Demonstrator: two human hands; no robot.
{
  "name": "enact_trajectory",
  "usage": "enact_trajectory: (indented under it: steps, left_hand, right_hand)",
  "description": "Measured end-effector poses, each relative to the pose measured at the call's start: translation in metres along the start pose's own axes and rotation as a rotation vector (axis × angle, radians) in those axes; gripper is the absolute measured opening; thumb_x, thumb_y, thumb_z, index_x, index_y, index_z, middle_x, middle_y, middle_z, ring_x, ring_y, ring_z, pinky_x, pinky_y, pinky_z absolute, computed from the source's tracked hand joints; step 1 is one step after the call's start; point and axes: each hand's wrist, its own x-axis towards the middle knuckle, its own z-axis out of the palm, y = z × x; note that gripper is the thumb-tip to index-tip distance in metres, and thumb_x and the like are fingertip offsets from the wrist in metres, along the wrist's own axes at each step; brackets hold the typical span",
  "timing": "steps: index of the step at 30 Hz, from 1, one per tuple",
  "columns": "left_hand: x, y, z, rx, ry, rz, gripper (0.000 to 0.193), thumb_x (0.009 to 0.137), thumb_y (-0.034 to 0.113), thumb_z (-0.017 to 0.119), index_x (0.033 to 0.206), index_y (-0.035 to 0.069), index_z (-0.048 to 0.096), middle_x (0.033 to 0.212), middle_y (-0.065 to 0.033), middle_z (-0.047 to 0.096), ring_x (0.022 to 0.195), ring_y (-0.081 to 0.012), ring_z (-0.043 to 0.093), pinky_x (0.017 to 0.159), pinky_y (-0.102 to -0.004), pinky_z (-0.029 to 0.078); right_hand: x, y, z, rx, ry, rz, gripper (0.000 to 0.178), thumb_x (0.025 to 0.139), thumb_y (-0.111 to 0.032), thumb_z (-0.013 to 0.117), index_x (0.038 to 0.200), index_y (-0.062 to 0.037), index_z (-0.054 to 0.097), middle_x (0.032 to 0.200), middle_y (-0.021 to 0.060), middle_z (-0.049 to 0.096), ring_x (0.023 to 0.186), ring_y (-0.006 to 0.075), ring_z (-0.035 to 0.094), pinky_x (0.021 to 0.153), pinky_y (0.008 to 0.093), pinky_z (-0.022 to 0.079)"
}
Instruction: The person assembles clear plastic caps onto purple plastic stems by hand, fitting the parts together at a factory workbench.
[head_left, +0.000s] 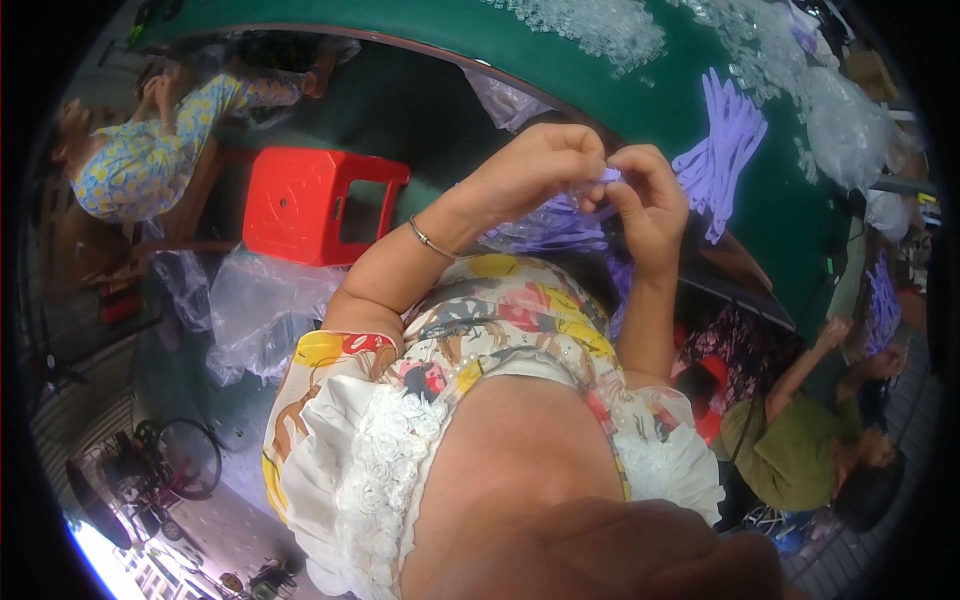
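Observation:
In front of my chest, both hands are raised close together. With fingers pinched, my left hand (548, 172) grips the end of a purple strap (608, 176). My right hand (652, 205) curls its thumb and fingers around the same strap from the other side. Any small part between the fingertips is too hidden to make out. Below the hands, more purple straps (565, 228) lie over my lap on clear plastic. A loose bundle of purple straps (722, 150) rests on the green table (690, 60), just beyond my right hand.
Small clear plastic pieces (600, 28) are heaped on the table, beside a clear bag (845, 125). A red stool (295, 208) and clear plastic sheeting (265, 300) are at left. One person (140, 165) sits far left; another in green (785, 455) sits at right.

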Motion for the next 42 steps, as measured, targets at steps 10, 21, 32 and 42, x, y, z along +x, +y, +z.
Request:
enact_trajectory:
  steps: [10,21,32,42]
  left_hand:
    - [-0.002,-0.004,-0.007,-0.041,0.059,0.018,0.008,0.076,0.007,0.053,0.077,0.000,0.049,0.074,-0.0090,0.056,0.065,-0.0133,0.054,0.063,-0.0248,0.045]
    - [-0.002,0.002,-0.004,0.096,0.010,0.097,0.010,0.075,0.010,0.058,0.075,0.003,0.051,0.074,-0.0063,0.057,0.067,-0.0136,0.057,0.064,-0.0242,0.045]
    - [-0.001,0.004,-0.002,0.173,0.044,0.054,0.019,0.077,0.018,0.063,0.079,0.001,0.055,0.073,-0.0058,0.058,0.067,-0.0118,0.055,0.065,-0.0228,0.044]
    - [-0.001,-0.002,-0.007,0.540,0.060,0.134,0.020,0.081,0.019,0.065,0.083,-0.001,0.061,0.072,-0.0017,0.058,0.069,-0.0065,0.054,0.060,-0.0202,0.042]
  right_hand:
    - [0.000,0.001,-0.004,-0.091,-0.012,-0.002,0.019,0.080,-0.002,0.062,0.095,0.0066,0.053,0.092,0.0093,0.051,0.075,0.0146,0.059,0.067,0.0235,0.049]
    - [0.005,-0.002,-0.002,-0.025,-0.054,0.009,0.018,0.082,0.000,0.059,0.096,0.0075,0.052,0.093,0.0105,0.049,0.076,0.0176,0.061,0.068,0.0263,0.051]
    - [0.009,-0.001,-0.006,-0.259,-0.065,-0.068,0.019,0.078,-0.005,0.065,0.093,0.0027,0.056,0.087,0.0075,0.052,0.074,0.0133,0.056,0.065,0.0224,0.046]
    - [0.003,-0.011,-0.010,-0.353,-0.046,0.232,0.015,0.087,-0.011,0.056,0.079,0.0016,0.056,0.065,0.0005,0.051,0.059,0.0054,0.045,0.052,0.0205,0.035]
